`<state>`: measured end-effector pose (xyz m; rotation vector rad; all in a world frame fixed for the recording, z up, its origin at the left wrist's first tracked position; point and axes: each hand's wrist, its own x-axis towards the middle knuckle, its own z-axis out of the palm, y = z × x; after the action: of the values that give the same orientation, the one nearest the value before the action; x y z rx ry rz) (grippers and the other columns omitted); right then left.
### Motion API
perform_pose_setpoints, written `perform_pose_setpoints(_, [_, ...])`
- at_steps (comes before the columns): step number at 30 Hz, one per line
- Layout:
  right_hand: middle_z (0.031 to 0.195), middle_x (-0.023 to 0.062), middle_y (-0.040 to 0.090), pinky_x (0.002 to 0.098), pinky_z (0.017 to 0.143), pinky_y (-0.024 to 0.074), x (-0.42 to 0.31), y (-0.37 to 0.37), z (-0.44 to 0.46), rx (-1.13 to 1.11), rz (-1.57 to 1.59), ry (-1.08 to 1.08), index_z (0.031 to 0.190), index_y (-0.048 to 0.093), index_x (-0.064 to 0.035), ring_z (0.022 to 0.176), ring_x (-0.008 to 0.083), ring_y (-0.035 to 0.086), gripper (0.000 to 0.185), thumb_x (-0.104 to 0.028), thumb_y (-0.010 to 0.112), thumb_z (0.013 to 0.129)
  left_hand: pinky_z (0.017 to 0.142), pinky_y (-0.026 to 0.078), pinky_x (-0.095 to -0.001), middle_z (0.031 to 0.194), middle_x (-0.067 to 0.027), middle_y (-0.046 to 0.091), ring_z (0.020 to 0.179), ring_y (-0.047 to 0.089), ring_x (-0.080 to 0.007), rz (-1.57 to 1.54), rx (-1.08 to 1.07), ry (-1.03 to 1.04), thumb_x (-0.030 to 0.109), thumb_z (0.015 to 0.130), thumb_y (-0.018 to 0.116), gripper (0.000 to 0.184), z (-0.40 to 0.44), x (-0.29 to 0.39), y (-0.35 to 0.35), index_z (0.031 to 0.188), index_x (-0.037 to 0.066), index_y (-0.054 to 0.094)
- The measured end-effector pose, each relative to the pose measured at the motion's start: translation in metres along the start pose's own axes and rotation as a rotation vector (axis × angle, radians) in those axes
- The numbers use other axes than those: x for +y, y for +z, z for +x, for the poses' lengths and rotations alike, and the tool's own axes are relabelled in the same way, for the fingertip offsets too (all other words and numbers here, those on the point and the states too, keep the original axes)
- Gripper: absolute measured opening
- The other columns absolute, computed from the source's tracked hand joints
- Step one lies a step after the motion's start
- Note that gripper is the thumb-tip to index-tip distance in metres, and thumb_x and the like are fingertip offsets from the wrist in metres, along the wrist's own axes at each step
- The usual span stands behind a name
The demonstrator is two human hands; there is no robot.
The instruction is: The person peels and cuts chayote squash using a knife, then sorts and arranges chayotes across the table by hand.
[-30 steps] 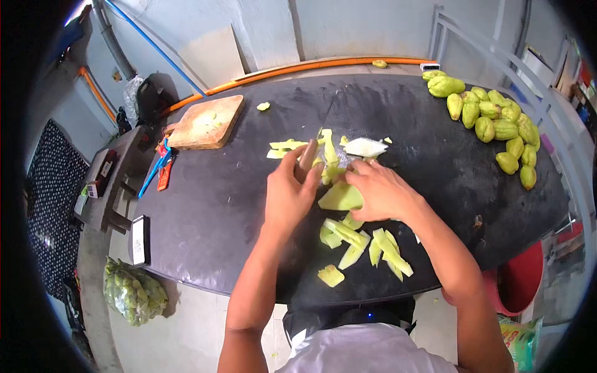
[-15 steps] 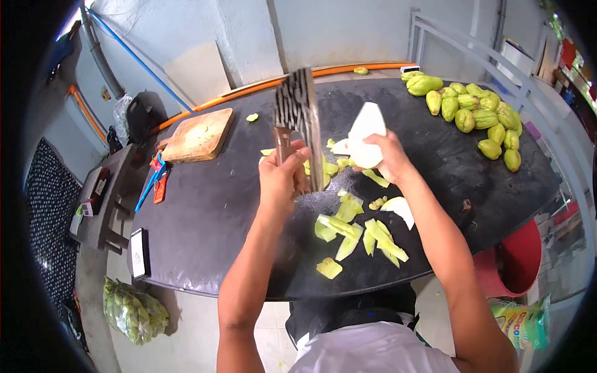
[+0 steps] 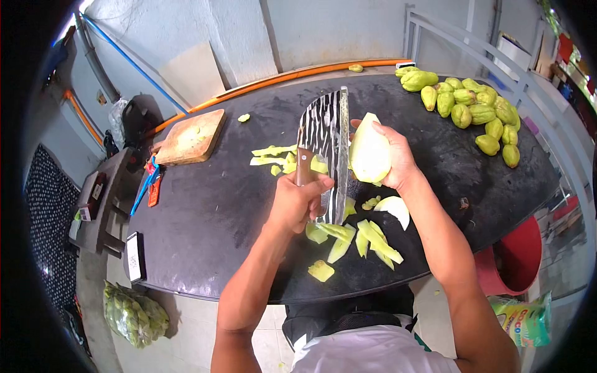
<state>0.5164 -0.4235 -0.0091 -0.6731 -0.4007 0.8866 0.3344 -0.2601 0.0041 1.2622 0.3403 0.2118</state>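
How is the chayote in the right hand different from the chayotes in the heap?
The held chayote is pale and peeled; the heaped chayotes are green-skinned. The held one is up in the right hand; the heaped ones rest on the table.

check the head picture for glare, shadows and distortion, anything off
Head view: strong wide-angle bowing of the table and orange pipe, black corners, sheen near the table's left edge, shadow beside the plastic bag, washed-out light at top left; the stripes on the cleaver look fairly crisp.
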Motion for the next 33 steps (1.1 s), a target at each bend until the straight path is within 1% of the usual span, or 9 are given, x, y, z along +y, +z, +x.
perform_pose_setpoints(5, [0.107, 0.0139, 0.071, 0.0424, 0.079, 0.0633, -0.007, 0.003, -0.004, -0.017, 0.004, 0.021, 0.131, 0.062, -0.0045, 0.091, 0.0267, 0.074, 0.060, -0.055, 0.058, 0.099, 0.039, 0.034, -0.0286, 0.052, 0.0007, 0.048, 0.038, 0.041, -0.0105, 0.067, 0.032, 0.044, 0.006, 0.090, 0.078, 0.013, -0.003, 0.002, 0.004, 0.089, 0.002, 0.065])
perform_pose_setpoints(8, [0.104, 0.0129, 0.072, 0.0438, 0.075, 0.0636, -0.006, 0.001, -0.001, -0.025, -0.003, 0.027, 0.128, 0.064, -0.0045, 0.088, 0.0259, 0.074, 0.063, -0.060, 0.058, 0.098, 0.043, 0.039, -0.0304, 0.054, -0.0015, 0.052, 0.039, 0.044, -0.0114, 0.081, 0.005, 0.025, 0.009, 0.087, 0.080, 0.017, 0.000, -0.002, -0.001, 0.092, -0.002, 0.068])
perform_pose_setpoints(11, [0.104, 0.0122, 0.073, 0.0444, 0.075, 0.0635, -0.006, 0.005, -0.002, -0.009, 0.043, 0.052, 0.127, 0.065, -0.0049, 0.087, 0.0253, 0.074, 0.065, -0.063, 0.058, 0.098, 0.043, 0.039, -0.0309, 0.054, -0.0014, 0.052, 0.038, 0.044, -0.0113, 0.053, -0.023, 0.008, 0.009, 0.087, 0.080, 0.016, -0.002, -0.002, 0.001, 0.092, -0.002, 0.068])
perform_pose_setpoints(14, [0.105, 0.0120, 0.073, 0.0440, 0.076, 0.0630, -0.008, 0.007, -0.005, -0.018, 0.045, 0.064, 0.126, 0.065, -0.0047, 0.087, 0.0253, 0.073, 0.066, -0.064, 0.058, 0.097, 0.042, 0.038, -0.0308, 0.053, -0.0014, 0.051, 0.038, 0.043, -0.0116, 0.066, -0.016, 0.003, 0.007, 0.087, 0.079, 0.015, -0.003, -0.001, 0.002, 0.092, -0.002, 0.068])
perform_pose_setpoints(20, [0.109, 0.0108, 0.073, 0.0445, 0.086, 0.0601, -0.007, 0.011, -0.006, -0.001, 0.099, 0.049, 0.124, 0.066, -0.0063, 0.096, 0.0248, 0.072, 0.064, -0.064, 0.060, 0.096, 0.041, 0.036, -0.0303, 0.053, -0.0015, 0.049, 0.037, 0.042, -0.0119, 0.066, -0.050, -0.030, 0.006, 0.087, 0.079, 0.016, 0.000, -0.003, 0.000, 0.094, -0.002, 0.067])
perform_pose_setpoints(23, [0.110, 0.0101, 0.073, 0.0441, 0.089, 0.0586, -0.002, 0.008, -0.002, 0.032, 0.153, 0.030, 0.122, 0.067, -0.0088, 0.099, 0.0237, 0.071, 0.059, -0.061, 0.063, 0.096, 0.038, 0.034, -0.0289, 0.051, 0.0004, 0.047, 0.036, 0.041, -0.0109, 0.076, -0.046, -0.025, 0.006, 0.088, 0.079, 0.015, -0.002, -0.007, 0.007, 0.089, 0.000, 0.065])
perform_pose_setpoints(26, [0.114, 0.0104, 0.075, 0.0415, 0.096, 0.0573, 0.006, 0.016, 0.000, -0.020, 0.130, -0.010, 0.125, 0.068, -0.0090, 0.102, 0.0243, 0.073, 0.060, -0.062, 0.061, 0.097, 0.038, 0.034, -0.0287, 0.051, 0.0008, 0.047, 0.036, 0.040, -0.0107, 0.083, -0.045, -0.039, 0.005, 0.088, 0.079, 0.016, -0.003, -0.011, 0.014, 0.088, 0.000, 0.064])
perform_pose_setpoints(27, [0.116, 0.0090, 0.074, 0.0425, 0.096, 0.0572, 0.008, 0.014, 0.001, -0.032, 0.135, -0.005, 0.127, 0.067, -0.0080, 0.105, 0.0233, 0.072, 0.060, -0.060, 0.062, 0.098, 0.038, 0.034, -0.0288, 0.052, 0.0008, 0.047, 0.036, 0.040, -0.0108, 0.084, -0.044, -0.046, 0.005, 0.088, 0.079, 0.016, -0.003, -0.011, 0.015, 0.089, 0.000, 0.064])
perform_pose_setpoints(33, [0.121, 0.0111, 0.072, 0.0435, 0.097, 0.0568, 0.005, 0.018, -0.007, -0.094, 0.150, -0.051, 0.130, 0.064, -0.0067, 0.109, 0.0242, 0.070, 0.062, -0.059, 0.064, 0.097, 0.041, 0.037, -0.0304, 0.052, 0.0008, 0.048, 0.037, 0.041, -0.0110, 0.135, -0.043, -0.019, 0.007, 0.089, 0.080, 0.017, -0.005, -0.005, 0.014, 0.090, 0.000, 0.064])
